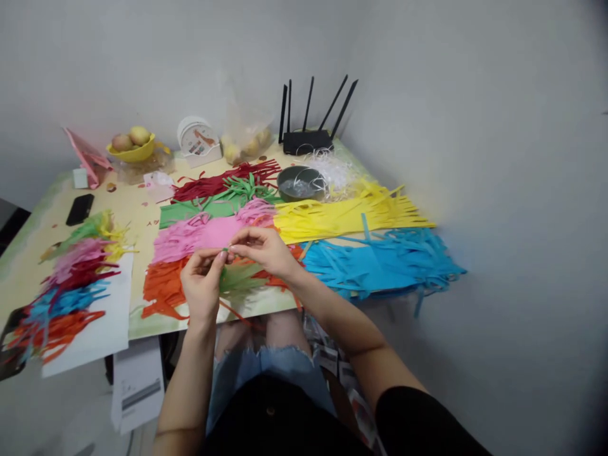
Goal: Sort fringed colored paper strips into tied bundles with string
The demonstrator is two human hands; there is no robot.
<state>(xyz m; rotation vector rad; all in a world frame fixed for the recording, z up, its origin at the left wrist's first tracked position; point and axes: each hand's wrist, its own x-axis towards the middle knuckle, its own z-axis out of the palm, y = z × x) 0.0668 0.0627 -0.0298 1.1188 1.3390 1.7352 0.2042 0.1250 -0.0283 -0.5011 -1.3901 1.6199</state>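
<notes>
Head view: left hand (204,275) and right hand (263,250), fingertips clamped on a green strip (225,249); tassels (78,259) look finished, blue fringed sheet (375,265) lies unrolled.

Above the near edge of a flat pink sheet with fringed ends (219,232), the left hand (204,275) and right hand (266,250) pinch a small green piece (225,250) between their fingertips. On the pale yellow worktop (137,218), a green fringed sheet (190,214) lies just behind the pink sheet, with a dark red fringed sheet (213,185) beyond it. A yellow fringed sheet (318,218) and a bright blue fringed sheet (375,263) lie to the pink sheet's right; orange fringed material (164,285) lies in front. Well left of it rests a black rectangular phone (80,209).
</notes>
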